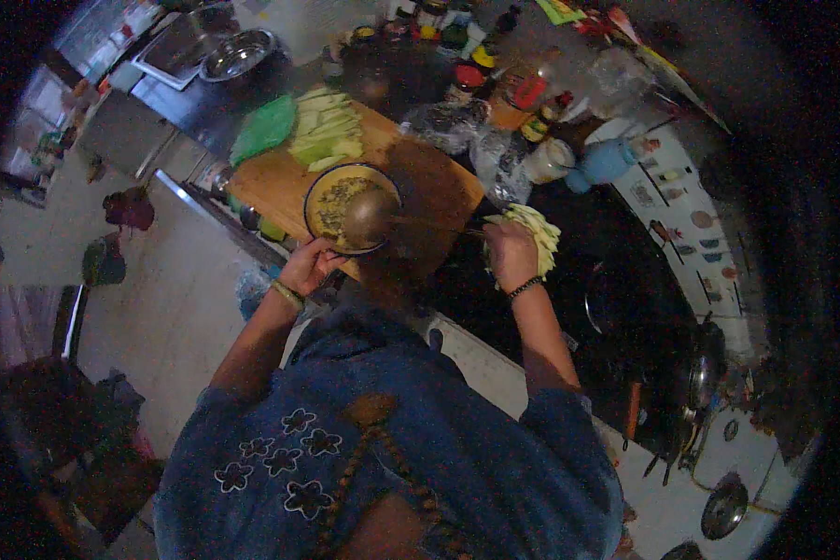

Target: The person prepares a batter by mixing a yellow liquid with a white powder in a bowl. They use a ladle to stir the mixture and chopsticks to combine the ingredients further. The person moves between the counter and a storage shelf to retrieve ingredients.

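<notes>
A bowl with a dark rim (320, 187) sits on the wooden cutting board (434, 175) and holds a yellowish mixture with dark bits. My left hand (313, 264) grips its near left edge. In my right hand (512, 253) is the thin handle of a round metal ladle (369, 215), whose bowl is over the mixture. Cut pale green vegetable strips (542, 241) lie beside and partly behind my right hand. More strips (327, 129) rest at the board's far left, next to a green item (266, 129) that looks like a cloth or bag.
Clear plastic bags (500, 164), a blue bottle (609, 162) and several lidded jars (469, 78) stand beyond the board. A metal basin (238, 54) is at the far left. A dark pan (602, 297) lies right of my right hand, with a dark counter around it.
</notes>
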The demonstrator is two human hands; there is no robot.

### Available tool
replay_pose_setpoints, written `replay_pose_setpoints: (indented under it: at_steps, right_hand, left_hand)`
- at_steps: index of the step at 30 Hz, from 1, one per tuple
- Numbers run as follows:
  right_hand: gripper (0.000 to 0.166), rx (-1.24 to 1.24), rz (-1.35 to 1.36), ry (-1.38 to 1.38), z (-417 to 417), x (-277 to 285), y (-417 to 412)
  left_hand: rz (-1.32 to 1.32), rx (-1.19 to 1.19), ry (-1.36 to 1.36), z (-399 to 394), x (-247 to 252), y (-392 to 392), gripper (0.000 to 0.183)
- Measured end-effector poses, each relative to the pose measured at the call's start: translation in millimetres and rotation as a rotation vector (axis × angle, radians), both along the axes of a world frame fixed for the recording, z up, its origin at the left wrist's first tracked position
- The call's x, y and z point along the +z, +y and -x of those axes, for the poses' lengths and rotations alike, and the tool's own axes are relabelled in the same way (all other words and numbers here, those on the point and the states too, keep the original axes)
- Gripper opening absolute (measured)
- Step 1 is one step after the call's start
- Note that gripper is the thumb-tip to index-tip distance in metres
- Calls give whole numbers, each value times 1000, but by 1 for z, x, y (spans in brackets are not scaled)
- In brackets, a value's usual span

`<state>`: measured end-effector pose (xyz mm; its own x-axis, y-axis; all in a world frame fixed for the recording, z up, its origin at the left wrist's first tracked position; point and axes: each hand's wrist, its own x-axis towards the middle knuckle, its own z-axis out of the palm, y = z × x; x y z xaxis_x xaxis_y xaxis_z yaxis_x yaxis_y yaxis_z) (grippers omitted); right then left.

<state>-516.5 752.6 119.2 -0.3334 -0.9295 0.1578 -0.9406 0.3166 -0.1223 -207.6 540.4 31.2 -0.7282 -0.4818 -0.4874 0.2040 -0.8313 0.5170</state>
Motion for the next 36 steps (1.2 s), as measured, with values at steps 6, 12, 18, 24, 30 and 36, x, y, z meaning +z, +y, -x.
replay_pose_setpoints:
  at_steps: [6, 12, 18, 24, 30, 36]
  right_hand:
    - [25, 122, 188, 62, -2, -1, 0]
    - [28, 122, 202, 60, -8, 0, 3]
    - [36, 7, 304, -412, -16, -12, -1]
    - [39, 222, 138, -11, -36, 13, -15]
    - [34, 223, 153, -79, -87, 25, -37]
    - [29, 210, 190, -187, -154, 17, -56]
  left_hand:
    - [-54, -22, 22, 1, 6, 0, 25]
    - [77, -20, 53, -1, 5, 3, 27]
    - [81, 6, 27, -13, 2, 8, 34]
    - [123, -27, 98, -46, 32, 15, 48]
    - [134, 56, -80, -97, 46, 18, 45]
    - [186, 40, 25, -169, 32, -3, 36]
